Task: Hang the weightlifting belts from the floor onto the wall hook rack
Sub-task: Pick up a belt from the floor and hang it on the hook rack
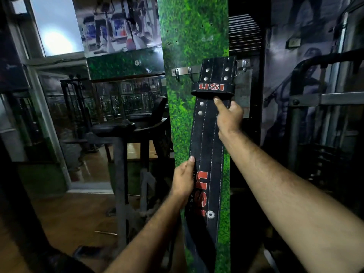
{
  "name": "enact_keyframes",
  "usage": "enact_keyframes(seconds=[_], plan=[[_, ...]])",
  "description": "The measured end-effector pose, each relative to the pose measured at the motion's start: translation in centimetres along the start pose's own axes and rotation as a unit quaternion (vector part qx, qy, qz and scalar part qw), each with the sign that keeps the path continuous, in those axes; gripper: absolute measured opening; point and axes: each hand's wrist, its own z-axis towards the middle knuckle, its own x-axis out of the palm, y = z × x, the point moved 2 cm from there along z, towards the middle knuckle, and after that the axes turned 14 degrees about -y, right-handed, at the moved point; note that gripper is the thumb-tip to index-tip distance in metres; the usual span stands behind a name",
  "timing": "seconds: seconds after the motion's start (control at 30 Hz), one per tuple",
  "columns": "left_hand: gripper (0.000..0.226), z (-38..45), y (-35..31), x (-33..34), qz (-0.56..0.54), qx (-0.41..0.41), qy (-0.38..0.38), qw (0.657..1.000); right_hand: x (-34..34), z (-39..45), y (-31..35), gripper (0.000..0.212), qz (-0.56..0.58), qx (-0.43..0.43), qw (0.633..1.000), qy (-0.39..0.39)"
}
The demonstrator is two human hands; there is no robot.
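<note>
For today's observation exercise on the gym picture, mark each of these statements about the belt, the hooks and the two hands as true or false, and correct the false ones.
1. The black belt hangs upright against the green panel. True.
2. The right hand holds the belt just below its loop printed "USI". True.
3. The left hand hangs free, away from the belt. False: it rests on the belt's left edge, lower down.
4. The hook rack lies on the floor. False: it is fixed to the wall, at the belt's top.
5. The belt's lettering is blue. False: it is red.
</note>
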Motion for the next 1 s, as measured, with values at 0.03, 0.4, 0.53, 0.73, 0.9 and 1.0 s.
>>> enact_keyframes(seconds=[0.03,0.4,0.53,0.73,0.9,1.0], plan=[[0.045,-0.6,0.9,-0.3,0.009,0.001,-0.004,1.000,-0.1,0.1,-0.1,0.025,-0.002,0.001,1.000,-0.006],[0.051,-1.8,5.5,-3.3,0.058,-0.034,0.000,0.998,-0.4,-0.8,-2.1,0.020,-0.025,0.027,0.999,-0.002],[0.041,1.5,0.4,-1.7,0.068,-0.002,0.004,0.998,0.0,-1.4,-1.9,0.025,-0.027,0.044,0.998,0.034],[0.045,5.4,-7.8,1.5,-0.005,0.050,-0.018,0.999,-0.1,-3.5,-2.0,0.027,-0.074,0.017,0.993,0.086],[0.029,5.6,-8.9,2.1,-0.038,0.067,-0.050,0.996,-0.8,-4.3,-1.0,0.041,-0.209,-0.118,0.969,0.062],[0.030,6.1,-9.9,2.1,-0.038,0.086,-0.079,0.992,-1.9,-6.3,-2.4,0.039,-0.180,-0.139,0.972,0.058]])
